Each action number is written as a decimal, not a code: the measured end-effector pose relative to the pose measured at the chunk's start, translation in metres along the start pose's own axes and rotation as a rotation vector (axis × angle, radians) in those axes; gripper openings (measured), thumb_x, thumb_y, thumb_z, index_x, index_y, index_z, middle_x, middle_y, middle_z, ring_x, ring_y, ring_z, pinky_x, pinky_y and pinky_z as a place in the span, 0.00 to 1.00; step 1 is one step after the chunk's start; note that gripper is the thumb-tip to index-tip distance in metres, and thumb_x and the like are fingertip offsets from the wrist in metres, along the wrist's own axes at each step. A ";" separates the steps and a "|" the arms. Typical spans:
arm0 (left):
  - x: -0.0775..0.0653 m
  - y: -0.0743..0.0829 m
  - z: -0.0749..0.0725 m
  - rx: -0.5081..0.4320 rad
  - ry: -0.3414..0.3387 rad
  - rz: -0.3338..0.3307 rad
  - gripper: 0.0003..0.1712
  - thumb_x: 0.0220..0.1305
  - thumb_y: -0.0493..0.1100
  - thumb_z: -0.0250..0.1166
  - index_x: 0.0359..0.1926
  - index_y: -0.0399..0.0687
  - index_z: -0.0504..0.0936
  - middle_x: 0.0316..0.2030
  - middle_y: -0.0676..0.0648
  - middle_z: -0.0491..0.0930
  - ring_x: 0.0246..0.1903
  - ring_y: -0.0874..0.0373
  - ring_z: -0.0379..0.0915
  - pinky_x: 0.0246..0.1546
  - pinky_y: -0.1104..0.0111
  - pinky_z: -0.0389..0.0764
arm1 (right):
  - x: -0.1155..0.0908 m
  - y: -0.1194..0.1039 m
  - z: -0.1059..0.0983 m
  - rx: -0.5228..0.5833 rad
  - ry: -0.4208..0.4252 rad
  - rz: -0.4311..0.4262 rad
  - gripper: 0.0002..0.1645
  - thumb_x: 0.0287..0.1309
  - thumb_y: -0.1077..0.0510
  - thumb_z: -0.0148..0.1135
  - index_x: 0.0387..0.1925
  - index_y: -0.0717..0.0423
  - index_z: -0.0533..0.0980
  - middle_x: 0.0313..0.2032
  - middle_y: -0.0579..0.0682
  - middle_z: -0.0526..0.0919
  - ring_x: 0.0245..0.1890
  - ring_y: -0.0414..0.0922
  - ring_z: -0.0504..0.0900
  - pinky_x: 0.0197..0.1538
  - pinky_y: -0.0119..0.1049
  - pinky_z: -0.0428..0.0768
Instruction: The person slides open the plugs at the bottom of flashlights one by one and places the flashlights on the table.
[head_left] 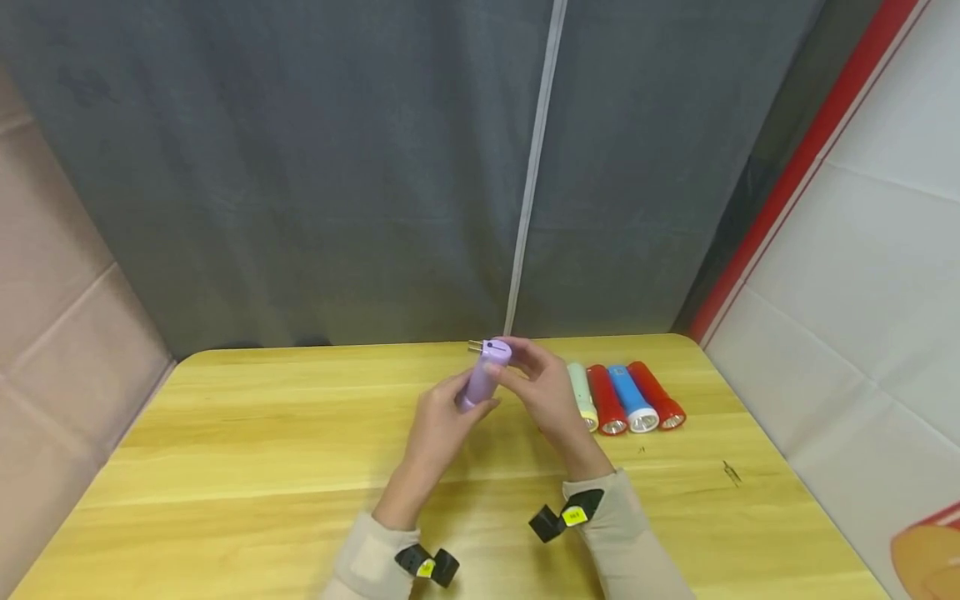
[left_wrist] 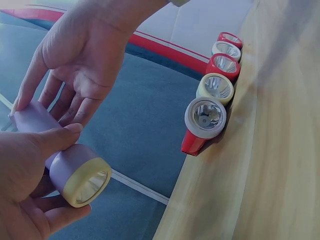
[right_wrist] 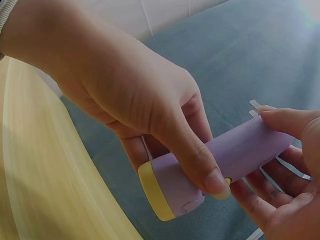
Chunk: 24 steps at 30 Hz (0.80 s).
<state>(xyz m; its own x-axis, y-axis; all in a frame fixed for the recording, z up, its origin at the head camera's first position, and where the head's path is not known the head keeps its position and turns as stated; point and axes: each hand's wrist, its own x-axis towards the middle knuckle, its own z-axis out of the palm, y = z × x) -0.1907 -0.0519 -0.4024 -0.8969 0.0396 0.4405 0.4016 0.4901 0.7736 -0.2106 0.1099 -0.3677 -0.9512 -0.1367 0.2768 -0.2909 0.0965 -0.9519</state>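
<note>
Both hands hold a lilac flashlight above the table, its tail tilted up. My left hand grips the head end; in the right wrist view its thumb lies beside a small yellow switch. The lens has a pale yellow rim. Two metal plug prongs stick out sideways from the tail. My right hand holds this tail end, its thumb at the base of the prongs, with the other fingers behind the body.
Right of the hands, a row of several flashlights lies on the wooden table, among them a pale green one, a blue one and a red one. A grey curtain hangs behind the table; a white panel stands at right.
</note>
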 end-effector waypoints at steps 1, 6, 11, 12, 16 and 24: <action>0.000 0.000 0.000 0.000 0.003 -0.007 0.26 0.58 0.44 0.76 0.56 0.41 0.84 0.51 0.38 0.87 0.48 0.45 0.85 0.51 0.53 0.86 | 0.000 0.000 0.001 -0.001 0.003 0.000 0.24 0.61 0.59 0.71 0.58 0.57 0.78 0.59 0.55 0.83 0.63 0.51 0.79 0.72 0.52 0.72; -0.005 0.002 -0.002 0.001 0.009 -0.043 0.31 0.54 0.43 0.79 0.59 0.41 0.81 0.52 0.38 0.85 0.50 0.45 0.83 0.53 0.51 0.84 | 0.003 -0.003 0.002 0.003 0.014 -0.005 0.24 0.61 0.59 0.71 0.58 0.57 0.79 0.58 0.55 0.83 0.61 0.51 0.81 0.69 0.50 0.75; -0.014 0.001 -0.006 0.038 -0.018 -0.066 0.41 0.47 0.42 0.82 0.63 0.41 0.77 0.55 0.39 0.82 0.53 0.44 0.80 0.56 0.50 0.81 | 0.002 -0.002 0.004 -0.022 0.012 -0.013 0.24 0.61 0.59 0.71 0.58 0.58 0.78 0.57 0.57 0.84 0.60 0.53 0.82 0.65 0.46 0.80; -0.017 0.001 -0.008 0.052 -0.029 -0.071 0.41 0.47 0.42 0.82 0.63 0.40 0.76 0.55 0.38 0.82 0.53 0.44 0.80 0.57 0.49 0.81 | 0.002 -0.001 0.005 -0.028 0.010 -0.009 0.24 0.61 0.58 0.71 0.58 0.58 0.79 0.57 0.56 0.84 0.60 0.52 0.82 0.64 0.45 0.80; -0.028 -0.001 -0.014 0.113 -0.064 -0.083 0.40 0.49 0.42 0.82 0.62 0.38 0.75 0.54 0.38 0.81 0.52 0.44 0.80 0.56 0.50 0.82 | 0.000 0.003 0.011 -0.037 -0.018 0.005 0.23 0.61 0.57 0.71 0.58 0.56 0.79 0.57 0.55 0.84 0.59 0.53 0.82 0.62 0.47 0.82; -0.047 -0.008 -0.027 0.230 -0.016 -0.063 0.36 0.49 0.45 0.81 0.59 0.40 0.79 0.52 0.41 0.83 0.48 0.49 0.83 0.50 0.55 0.85 | 0.000 0.008 0.028 -0.003 -0.126 0.052 0.23 0.63 0.57 0.69 0.58 0.57 0.79 0.56 0.58 0.85 0.52 0.53 0.87 0.52 0.44 0.87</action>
<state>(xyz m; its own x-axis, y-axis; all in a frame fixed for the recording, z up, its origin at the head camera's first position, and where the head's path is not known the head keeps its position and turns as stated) -0.1466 -0.0812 -0.4171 -0.9224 0.0160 0.3860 0.2940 0.6773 0.6744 -0.2100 0.0827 -0.3789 -0.9445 -0.2542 0.2081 -0.2419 0.1093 -0.9641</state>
